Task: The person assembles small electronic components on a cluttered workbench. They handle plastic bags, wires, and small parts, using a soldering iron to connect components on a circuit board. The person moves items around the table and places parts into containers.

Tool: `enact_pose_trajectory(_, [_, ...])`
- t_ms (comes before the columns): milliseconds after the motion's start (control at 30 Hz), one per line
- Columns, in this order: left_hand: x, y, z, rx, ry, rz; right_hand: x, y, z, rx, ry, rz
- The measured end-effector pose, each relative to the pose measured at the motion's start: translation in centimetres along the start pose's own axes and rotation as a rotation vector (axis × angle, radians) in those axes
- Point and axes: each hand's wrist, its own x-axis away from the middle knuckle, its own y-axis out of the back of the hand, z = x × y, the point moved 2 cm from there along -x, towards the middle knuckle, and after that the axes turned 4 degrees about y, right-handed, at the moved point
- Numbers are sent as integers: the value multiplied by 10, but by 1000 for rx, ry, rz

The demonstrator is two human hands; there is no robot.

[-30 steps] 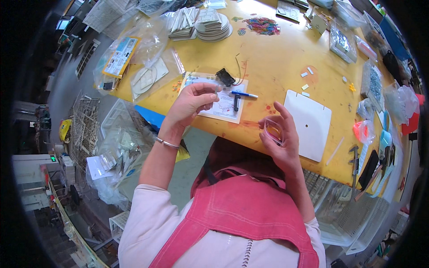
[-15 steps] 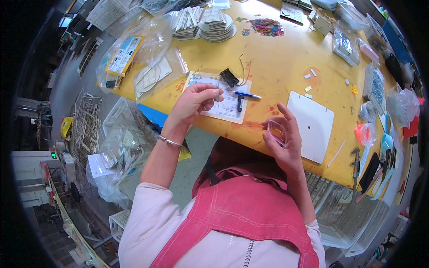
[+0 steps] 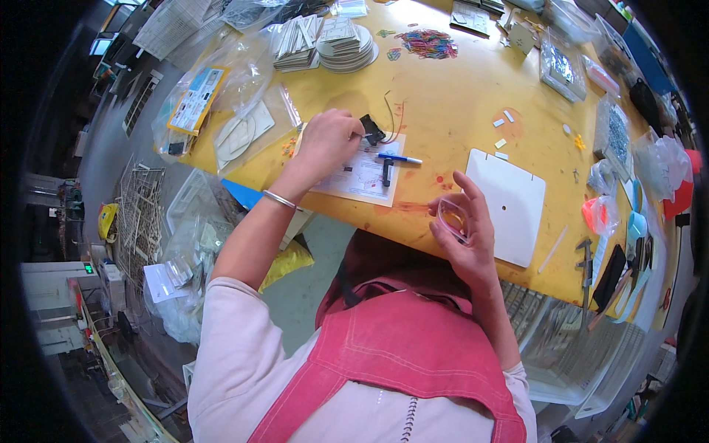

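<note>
My left hand (image 3: 331,144) reaches over the left part of a printed sheet (image 3: 369,190), its fingers pinched together beside a small black box with thin wires (image 3: 371,130). The back of the hand hides whatever is between the fingertips. On the sheet lie a blue and white pen (image 3: 399,158) and a short black angled piece (image 3: 387,173). Near the table's front edge, my right hand (image 3: 473,240) curls its fingers and thumb round a small clear container with a pinkish rim (image 3: 452,221); small contents in it are too blurred to name.
Right of my right hand lies a white board (image 3: 509,210) with a small hole. Several small white pieces (image 3: 502,143) are behind it. A caliper (image 3: 584,273) lies at the right. Coloured paper clips (image 3: 432,44) and white disc stacks (image 3: 346,48) sit at the back; plastic bags (image 3: 251,133) at left.
My left hand has moved forward and turned back-up, so the thin greyish piece seen in its fingers before is hidden. My right hand stays about where it was, holding the container.
</note>
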Motion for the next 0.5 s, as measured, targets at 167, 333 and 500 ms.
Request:
enact_pose_trajectory(167, [-7, -5, -1, 30, -72, 11, -1, 1, -1, -17, -24, -10])
enact_pose_trajectory(333, [-17, -7, -7, -211, -151, 163, -2, 1, -3, -18, -35, -18])
enact_pose_trajectory(500, [-31, -8, -4, -170, -52, 370, -2, 0, -3, -17, -18, -9])
